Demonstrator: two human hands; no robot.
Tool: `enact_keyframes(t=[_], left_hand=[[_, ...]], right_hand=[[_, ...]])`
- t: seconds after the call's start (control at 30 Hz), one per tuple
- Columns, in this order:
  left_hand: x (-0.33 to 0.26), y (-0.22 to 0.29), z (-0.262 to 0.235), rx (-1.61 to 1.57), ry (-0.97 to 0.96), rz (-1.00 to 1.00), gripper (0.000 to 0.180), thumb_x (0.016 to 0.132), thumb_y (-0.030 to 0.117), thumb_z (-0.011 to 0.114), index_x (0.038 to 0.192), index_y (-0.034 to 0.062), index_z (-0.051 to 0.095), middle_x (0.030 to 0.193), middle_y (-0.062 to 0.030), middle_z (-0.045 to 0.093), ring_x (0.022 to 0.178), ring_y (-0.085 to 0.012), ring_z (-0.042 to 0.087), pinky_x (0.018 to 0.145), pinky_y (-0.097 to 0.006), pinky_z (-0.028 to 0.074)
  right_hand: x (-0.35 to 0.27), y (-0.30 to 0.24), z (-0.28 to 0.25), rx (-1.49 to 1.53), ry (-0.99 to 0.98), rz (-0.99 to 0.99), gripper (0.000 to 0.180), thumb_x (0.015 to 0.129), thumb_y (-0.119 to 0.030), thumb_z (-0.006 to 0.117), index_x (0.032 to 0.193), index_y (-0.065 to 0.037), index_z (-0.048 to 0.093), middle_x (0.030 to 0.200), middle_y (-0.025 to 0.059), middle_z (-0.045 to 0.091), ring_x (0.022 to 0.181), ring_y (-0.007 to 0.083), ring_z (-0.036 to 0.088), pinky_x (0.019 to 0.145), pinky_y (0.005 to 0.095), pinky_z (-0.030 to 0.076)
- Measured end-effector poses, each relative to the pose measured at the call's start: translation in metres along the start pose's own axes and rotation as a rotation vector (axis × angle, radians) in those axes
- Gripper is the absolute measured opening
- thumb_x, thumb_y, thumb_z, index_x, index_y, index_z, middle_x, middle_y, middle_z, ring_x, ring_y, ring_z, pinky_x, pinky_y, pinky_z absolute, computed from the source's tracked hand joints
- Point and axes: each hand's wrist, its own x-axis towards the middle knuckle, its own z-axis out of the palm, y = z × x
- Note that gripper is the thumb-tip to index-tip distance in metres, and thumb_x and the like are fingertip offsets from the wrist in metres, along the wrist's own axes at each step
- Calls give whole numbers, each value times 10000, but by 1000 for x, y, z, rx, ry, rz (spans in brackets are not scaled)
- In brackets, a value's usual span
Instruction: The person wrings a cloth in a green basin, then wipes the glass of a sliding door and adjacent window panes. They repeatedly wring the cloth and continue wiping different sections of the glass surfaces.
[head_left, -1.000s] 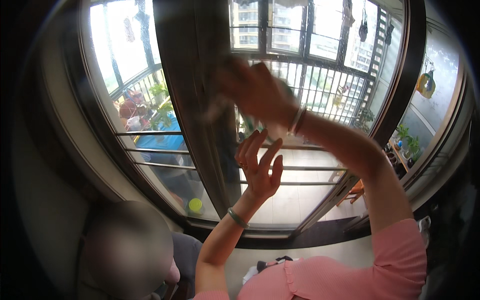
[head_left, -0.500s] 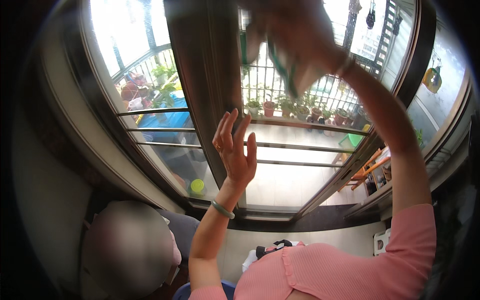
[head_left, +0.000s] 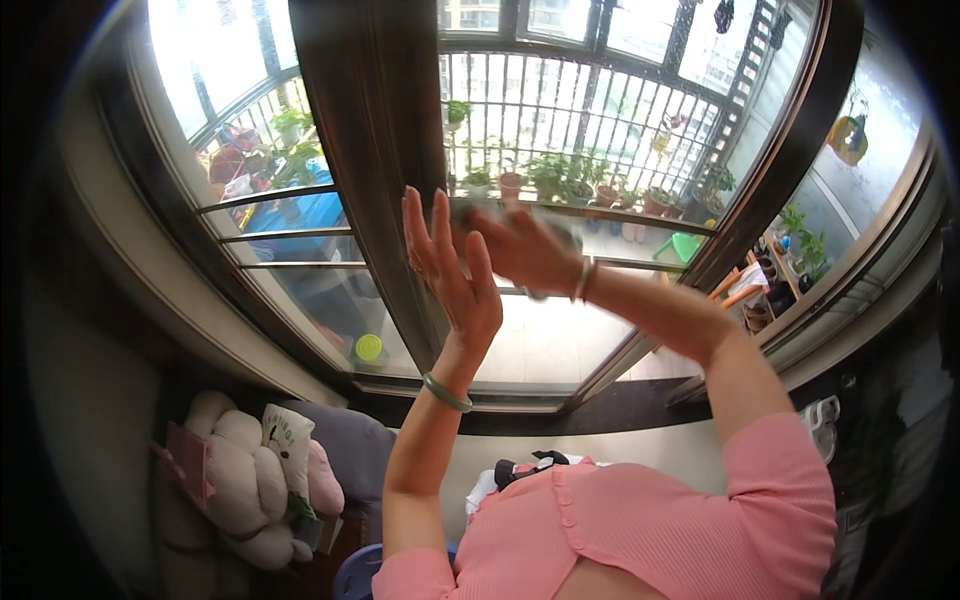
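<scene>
My left hand point(head_left: 455, 275) is raised with its fingers stretched out and spread, up against the dark frame point(head_left: 375, 150) of the glass door; a pale green bangle circles its wrist. Just right of it, my right hand point(head_left: 525, 248) is smeared by motion and lies over the door's glass pane point(head_left: 560, 345). A greyish cloth point(head_left: 568, 236) with greenish parts shows round the right fingers, mostly hidden by the hand. Exactly how those fingers grip it is blurred.
Beyond the glass is a balcony with railings, potted plants point(head_left: 548, 178), a green stool point(head_left: 683, 247) and a shoe rack point(head_left: 765, 290). White plush toys point(head_left: 235, 470) sit at lower left beside a grey cushioned seat point(head_left: 350, 440). A blue plastic rim point(head_left: 358, 575) shows by my left elbow.
My right hand has swept down from the top of the pane with the cloth, ending beside my left hand. The left hand stays raised against the frame. The view has tilted slightly.
</scene>
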Motion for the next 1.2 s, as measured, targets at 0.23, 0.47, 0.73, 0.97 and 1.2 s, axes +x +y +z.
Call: enact_keyframes(t=[0.23,0.47,0.73,0.97,1.2], left_hand=[[-16,-13,1,13,-146,-4,498,1044,278,451,1503,91,402,1588,-156,303,1479,-328,255,1137,-451,224],[48,16,50,-66,-210,237,540,1020,214,472,1542,180,335,1636,-136,167,1516,-334,121,1208,-483,146],[21,48,78,-48,-338,304,510,1042,367,414,1528,220,370,1631,-191,143,1515,-378,84,1189,-564,89],[-80,44,80,-90,-641,286,613,958,388,581,1515,220,389,1603,-273,119,1488,-449,122,1188,-564,150],[2,69,83,-128,-496,373,603,983,350,555,1533,206,354,1638,-161,129,1516,-347,99,1205,-530,129]], right_hand=[[-47,47,-24,458,40,69,478,774,-168,692,1233,-216,568,1300,-20,526,1061,157,544,721,314,444],[33,283,-116,-149,613,366,380,748,-115,715,1123,-167,676,1213,63,633,1004,278,587,802,390,465],[-3,186,-66,649,450,732,310,856,-232,631,1150,-142,670,1235,71,608,1070,299,596,824,452,497],[-130,33,-30,329,275,595,321,868,-329,609,1173,-275,695,1361,-67,529,1292,224,404,903,401,371],[-78,198,-56,139,382,490,424,868,-291,648,1287,-248,601,1162,56,629,763,221,651,619,368,528]])
